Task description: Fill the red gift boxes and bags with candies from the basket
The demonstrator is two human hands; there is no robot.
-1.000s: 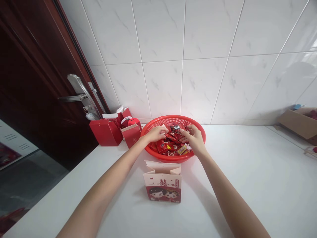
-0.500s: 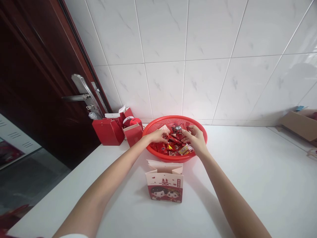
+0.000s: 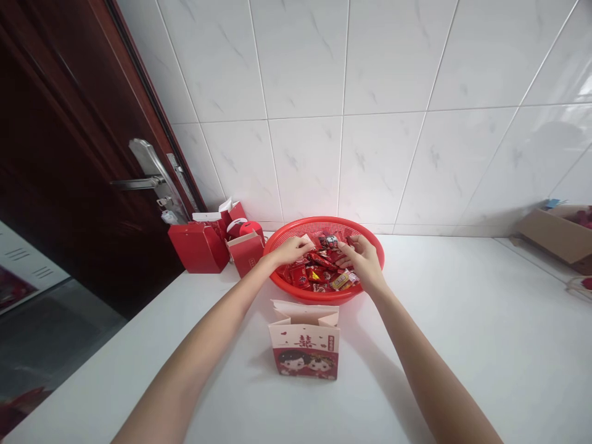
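A red plastic basket holds several wrapped sweets, mostly red, with a yellowish packet near its front. Over the left side of the basket, my left hand has its fingers closed at a pale pink packet. My right hand is at the basket's right side, thumb and fingers pinched on a dark-and-white wrapped sweet. In front of the basket stands a small pink and red paper box, its top open, with two cartoon faces on the front.
Several red paper boxes stand by the wall, left of the basket. A brown cardboard box is at the far right of the white table. Behind the table's left edge is a dark door with a metal handle.
My left hand has moved slightly up and back, from the red sweets to the pale pink packet. My right hand has barely moved. The whole view has shifted slightly.
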